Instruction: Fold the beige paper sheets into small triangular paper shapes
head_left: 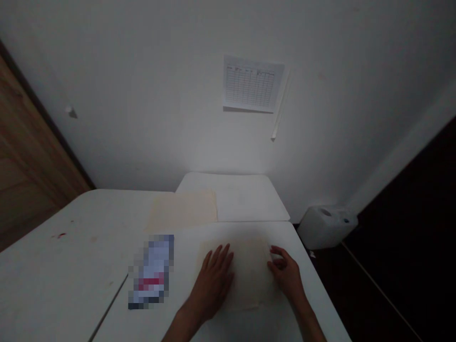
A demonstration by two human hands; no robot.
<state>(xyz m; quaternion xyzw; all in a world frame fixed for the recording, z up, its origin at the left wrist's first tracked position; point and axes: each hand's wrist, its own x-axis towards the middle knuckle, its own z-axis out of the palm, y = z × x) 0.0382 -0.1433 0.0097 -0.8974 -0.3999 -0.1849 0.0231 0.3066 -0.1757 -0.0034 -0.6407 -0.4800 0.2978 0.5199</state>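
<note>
A thin, pale cream sheet [251,275] lies on the white table in front of me, its edges faint in the dim light. I cannot tell if it is cloth or paper. My left hand [215,280] rests flat on the sheet's left part, fingers stretched out and pointing away from me. At the sheet's right edge is my right hand [286,270], with curved fingers and a gap between thumb and forefinger. A second cream sheet [183,209] lies farther back on the left.
Left of my hands, a pixelated flat object [153,270] lies on the white table [89,256], near a seam. A printed sheet [252,84] hangs on the wall. To the right, beyond the table edge, a white plastic container [326,228] stands low by the wall.
</note>
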